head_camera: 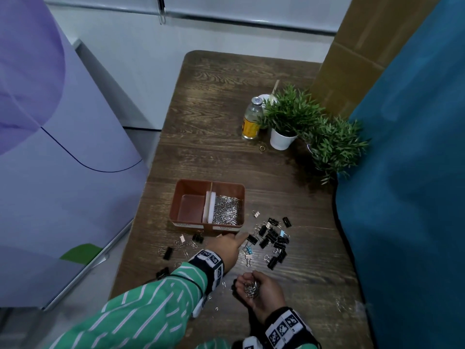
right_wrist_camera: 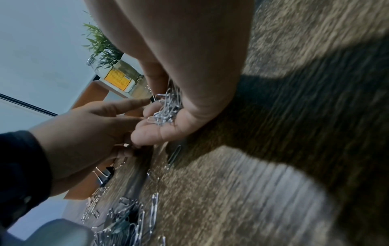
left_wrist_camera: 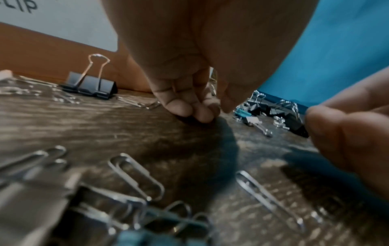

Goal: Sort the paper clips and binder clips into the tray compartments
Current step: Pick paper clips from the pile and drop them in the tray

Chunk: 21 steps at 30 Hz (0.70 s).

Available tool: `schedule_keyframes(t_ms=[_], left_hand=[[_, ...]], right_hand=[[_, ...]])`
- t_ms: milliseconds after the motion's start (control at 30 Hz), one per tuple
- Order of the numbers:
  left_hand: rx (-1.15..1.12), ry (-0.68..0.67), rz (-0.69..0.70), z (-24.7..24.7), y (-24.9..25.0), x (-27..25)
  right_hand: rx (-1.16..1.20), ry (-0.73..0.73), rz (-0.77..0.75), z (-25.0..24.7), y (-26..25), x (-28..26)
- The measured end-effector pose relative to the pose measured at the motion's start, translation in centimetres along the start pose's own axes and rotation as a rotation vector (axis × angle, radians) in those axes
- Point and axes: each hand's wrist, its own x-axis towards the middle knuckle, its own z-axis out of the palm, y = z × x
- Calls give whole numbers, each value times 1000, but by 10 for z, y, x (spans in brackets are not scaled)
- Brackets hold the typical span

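Right hand (head_camera: 261, 289) cupped, palm up

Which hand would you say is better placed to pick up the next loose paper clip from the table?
Left. The left hand is down at the table by the scattered clips. The right hand lies palm-up, cupping a pile of paper clips, so it is occupied.
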Motion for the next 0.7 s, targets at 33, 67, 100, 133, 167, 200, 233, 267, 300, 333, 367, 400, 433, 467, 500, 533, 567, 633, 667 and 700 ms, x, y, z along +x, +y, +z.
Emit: schedule_keyframes(t_ms=[33,67,100,133,167,200,233,267,300,333,367,400,433,467,500,533,567,633,667,700], left_hand=[[24,-15,-6,2,0,2],[51,-22,-16,4,-1,4],[78,-26,-30,5,-2,5],[94,-21,-43,6,-4,5],[104,-23,-49,6,-6,4],[108,-27,-60,6,-9,3],[119,-31,-74,5,-12,0],[129,-26,-86,4,-14,-2],[140,-17,-91,4,-15,-4],[150,-10,-95,3,-15,-5],[162,-10,-101,1,-14,-6],[178,-11,-101,-1,-11,-6],[198,-16,-93,-1,-9,-6],[227,-24,-77,-2,-6,-4],[264,-37,-59,-2,-5,-3],[293,-46,-38,0,-4,0],[295,-54,-22,-1,-3,2],[181,-46,-17,-5,-1,4],[61,-18,-2,-8,1,2],[-83,-5,24,-11,4,-1]], right_hand=[[5,5,1,-2,0,0],[11,8,1,-4,0,0],[15,18,1,-6,0,1],[18,26,-1,-8,-1,1],[19,31,0,-9,-1,1],[20,29,4,-9,-1,1],[20,23,9,-8,-1,1],[23,17,14,-7,-2,0],[26,13,18,-6,-1,0],[27,8,22,-5,-1,0],[22,3,23,-4,-1,0],[18,1,20,-3,-1,0],[15,2,17,-3,0,1],[13,4,14,-2,0,1],[10,9,13,-2,0,1],[11,11,12,-2,0,1],[18,16,12,-2,-1,0],[39,18,20,-5,-2,-1],[53,12,18,-6,-2,-1],[72,4,15,-7,-3,-1]])
